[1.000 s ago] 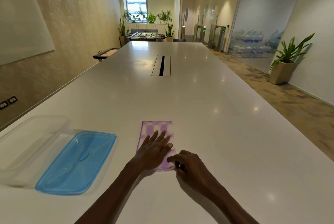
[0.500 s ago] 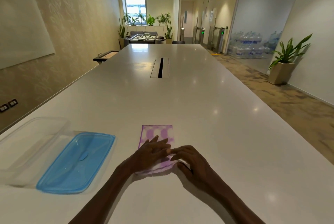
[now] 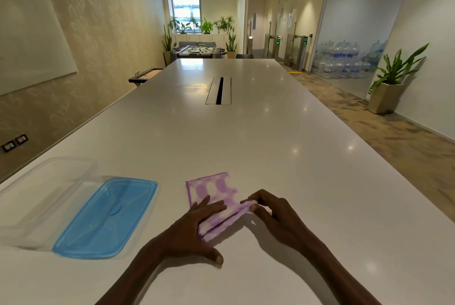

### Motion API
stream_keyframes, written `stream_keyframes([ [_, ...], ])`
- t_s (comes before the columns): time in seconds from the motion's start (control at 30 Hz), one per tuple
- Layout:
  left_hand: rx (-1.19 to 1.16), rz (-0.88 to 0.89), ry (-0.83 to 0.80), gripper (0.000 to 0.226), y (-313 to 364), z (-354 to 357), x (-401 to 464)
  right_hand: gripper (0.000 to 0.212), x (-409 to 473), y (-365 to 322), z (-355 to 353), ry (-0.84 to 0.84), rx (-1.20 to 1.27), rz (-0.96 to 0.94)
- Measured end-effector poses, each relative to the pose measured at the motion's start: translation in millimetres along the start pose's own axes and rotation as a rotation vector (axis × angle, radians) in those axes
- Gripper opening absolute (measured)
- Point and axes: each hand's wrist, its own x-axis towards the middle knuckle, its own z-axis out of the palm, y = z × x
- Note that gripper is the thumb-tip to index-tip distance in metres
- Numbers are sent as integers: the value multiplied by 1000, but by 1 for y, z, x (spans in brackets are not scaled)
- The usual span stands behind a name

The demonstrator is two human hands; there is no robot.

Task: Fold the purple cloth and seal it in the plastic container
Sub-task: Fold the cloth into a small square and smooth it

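Observation:
The purple-and-white cloth (image 3: 216, 190) lies on the white table (image 3: 270, 147) in front of me, its near end doubled over toward the far end. My left hand (image 3: 194, 228) rests flat on the cloth's near left part, fingers spread. My right hand (image 3: 273, 213) pinches the raised right edge of the folded layers between thumb and fingertips. A clear plastic container (image 3: 46, 196) stands open at the far left. Its blue lid (image 3: 105, 216) lies flat on the table between the container and the cloth.
A cable slot (image 3: 219, 90) runs along the table's middle, further back. The table's left edge lies just beyond the container. A potted plant (image 3: 389, 88) stands on the floor to the right.
The right hand has lifted the cloth's near end and carried it up and forward, so the cloth now shows a fold. The left hand slid toward the near left part.

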Motion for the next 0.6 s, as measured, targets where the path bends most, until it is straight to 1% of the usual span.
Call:
stream_keyframes([
  [0.07,-3,36,89,101,-4,5,2,11,0,-1,0,20,21,12],
  [0.17,-67,78,235,65,-9,11,4,12,0,-1,-5,53,63,38],
  [0.23,-106,75,265,51,-5,13,4,11,-1,-3,-10,56,97,41],
  [0.3,-130,68,269,45,3,13,4,8,-2,-6,-16,36,145,33],
  [0.33,-145,50,271,42,8,13,4,9,-3,-8,-18,11,153,37],
  [0.4,-181,-9,302,39,17,11,1,28,-5,-9,-20,-66,140,58],
  [0.47,-224,-52,318,49,22,8,-1,49,-7,-8,-20,-134,126,65],
  [0.5,-245,-71,313,51,23,7,-2,56,-6,-8,-18,-153,114,56],
  [0.53,-258,-82,308,50,24,7,-2,58,-5,-6,-15,-161,105,39],
  [0.6,-276,-86,305,42,26,6,-3,53,-4,-3,-5,-144,123,-9],
])
